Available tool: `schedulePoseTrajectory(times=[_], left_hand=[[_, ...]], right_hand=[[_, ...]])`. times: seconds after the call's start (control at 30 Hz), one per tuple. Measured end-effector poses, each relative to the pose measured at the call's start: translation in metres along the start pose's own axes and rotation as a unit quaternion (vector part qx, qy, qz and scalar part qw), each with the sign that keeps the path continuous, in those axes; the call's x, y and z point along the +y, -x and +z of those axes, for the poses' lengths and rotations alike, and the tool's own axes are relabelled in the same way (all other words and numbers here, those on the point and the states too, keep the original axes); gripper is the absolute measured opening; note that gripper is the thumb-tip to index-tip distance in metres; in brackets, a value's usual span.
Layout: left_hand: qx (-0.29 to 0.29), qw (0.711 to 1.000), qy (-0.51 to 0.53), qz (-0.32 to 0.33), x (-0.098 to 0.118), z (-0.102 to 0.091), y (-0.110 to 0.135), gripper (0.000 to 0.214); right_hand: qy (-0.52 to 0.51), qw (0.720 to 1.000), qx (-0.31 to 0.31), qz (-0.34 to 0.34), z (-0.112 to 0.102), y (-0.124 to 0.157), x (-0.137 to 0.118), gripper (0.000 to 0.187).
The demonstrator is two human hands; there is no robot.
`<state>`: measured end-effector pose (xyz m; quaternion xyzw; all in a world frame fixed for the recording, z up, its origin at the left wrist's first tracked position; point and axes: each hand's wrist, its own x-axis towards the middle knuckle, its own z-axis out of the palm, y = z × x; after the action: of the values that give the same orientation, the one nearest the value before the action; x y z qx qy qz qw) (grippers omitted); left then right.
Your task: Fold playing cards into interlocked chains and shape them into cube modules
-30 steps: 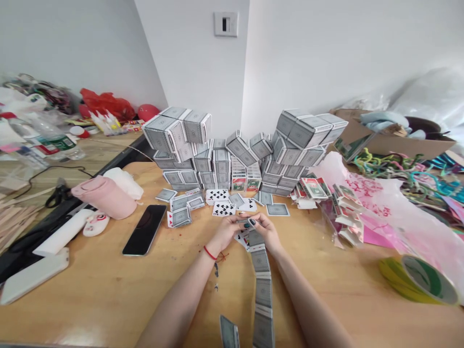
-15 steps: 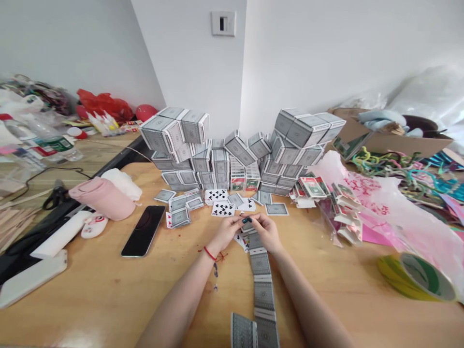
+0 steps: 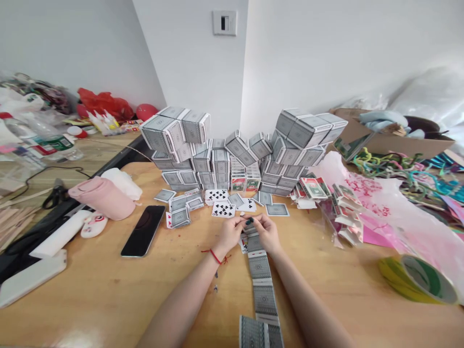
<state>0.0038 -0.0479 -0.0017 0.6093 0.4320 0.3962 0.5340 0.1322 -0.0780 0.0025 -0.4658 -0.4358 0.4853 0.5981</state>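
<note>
My left hand (image 3: 232,234) and my right hand (image 3: 267,235) meet at the table's middle, fingertips pinched together at the far end of a strip of playing cards (image 3: 260,267). The grey-backed cards run in a joined chain towards me between my forearms, and the near end bends to the left. My fingers hide the card end itself. Under the strip, by my left hand, a face card (image 3: 243,245) pokes out. Just beyond my hands lie a face-up spade card (image 3: 223,209) and other loose cards (image 3: 277,210).
Stacked blocks of folded cards (image 3: 221,166) stand against the wall. A phone (image 3: 143,231) and a pink roll (image 3: 102,197) lie left. Empty card boxes (image 3: 347,212), a pink-printed plastic bag (image 3: 377,203) and a yellow tape roll (image 3: 416,279) are on the right.
My left hand and wrist have shifted slightly right and turned a little. The near end of the card strip has swung a bit to the right. Both hands stay at its far end.
</note>
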Motion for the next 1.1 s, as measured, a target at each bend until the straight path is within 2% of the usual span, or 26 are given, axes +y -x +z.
schedulePoseTrajectory(times=[0.13, 0.27, 0.4, 0.57, 0.67, 0.8, 0.97, 1.1], left_hand=[[0.007, 1.000, 0.007, -0.002, 0.002, 0.002, 0.000, 0.033], [0.006, 0.997, 0.073, -0.011, 0.003, 0.000, 0.001, 0.028], [0.022, 0.993, 0.116, 0.005, 0.005, -0.004, 0.001, 0.026], [0.072, 0.993, 0.040, 0.083, 0.002, -0.008, 0.001, 0.023], [0.091, 0.983, -0.051, 0.151, 0.000, -0.009, 0.002, 0.021], [0.118, 0.965, -0.152, 0.180, 0.000, -0.011, 0.003, 0.020], [0.118, 0.941, -0.241, 0.205, 0.000, -0.021, 0.002, 0.021], [0.115, 0.921, -0.299, 0.223, -0.001, -0.027, -0.003, 0.024]], right_hand=[[-0.005, 1.000, 0.012, 0.008, 0.000, 0.000, -0.003, 0.026], [-0.046, 0.999, -0.005, 0.021, -0.002, 0.000, -0.011, 0.025], [-0.059, 0.995, -0.022, 0.073, -0.006, -0.001, -0.015, 0.033], [-0.113, 0.977, -0.105, 0.149, -0.008, 0.000, -0.014, 0.046], [-0.096, 0.976, -0.117, 0.159, -0.008, 0.001, -0.015, 0.046], [-0.085, 0.986, -0.047, 0.136, -0.015, -0.005, -0.015, 0.034], [-0.162, 0.975, 0.081, 0.126, -0.036, -0.013, -0.011, 0.028], [-0.207, 0.967, 0.087, 0.118, -0.044, -0.016, -0.011, 0.035]])
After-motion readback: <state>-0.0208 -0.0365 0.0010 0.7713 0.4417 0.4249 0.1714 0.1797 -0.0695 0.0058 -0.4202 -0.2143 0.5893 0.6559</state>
